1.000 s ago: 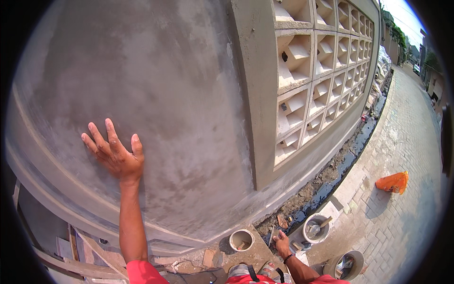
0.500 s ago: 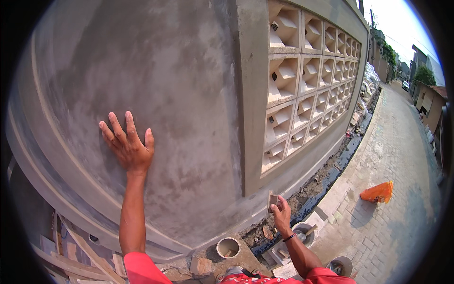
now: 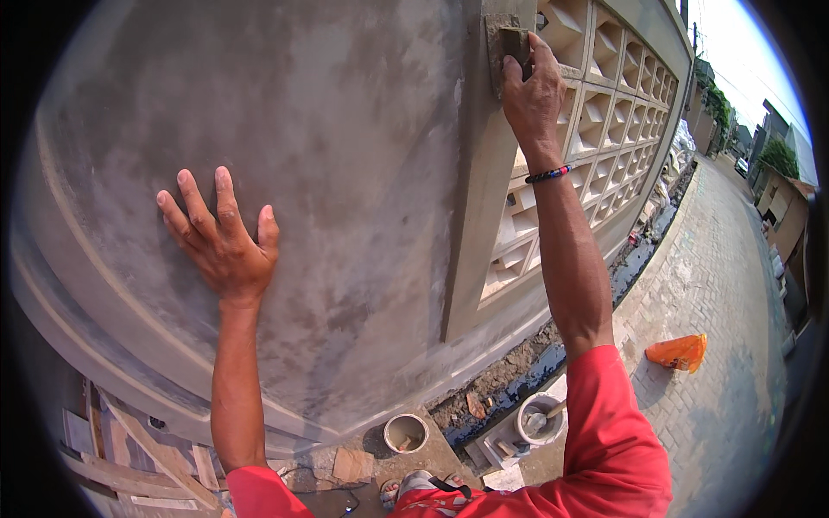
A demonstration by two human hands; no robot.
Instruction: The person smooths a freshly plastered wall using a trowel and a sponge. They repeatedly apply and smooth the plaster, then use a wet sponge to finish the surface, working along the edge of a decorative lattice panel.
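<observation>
My left hand (image 3: 223,237) rests open, fingers spread, against the mottled grey plastered wall (image 3: 328,173). My right hand (image 3: 534,95) is raised high and grips a small flat float (image 3: 505,39), a cement-stained plate with a dark handle, at the raised grey frame (image 3: 471,216) around a panel of pale ventilation blocks (image 3: 617,116). The float lies against the upper part of that frame, beside the blocks.
Below are a pail (image 3: 406,432), a bucket with tools (image 3: 540,421), wooden planks (image 3: 155,445) and my sandalled feet. A narrow drain (image 3: 466,406) runs along the wall's base. An orange sack (image 3: 676,352) stands on the paved lane (image 3: 725,276), which recedes past buildings and a parked car.
My right hand has risen with the float from low by the drain to the top of the frame. My left hand stays spread on the wall.
</observation>
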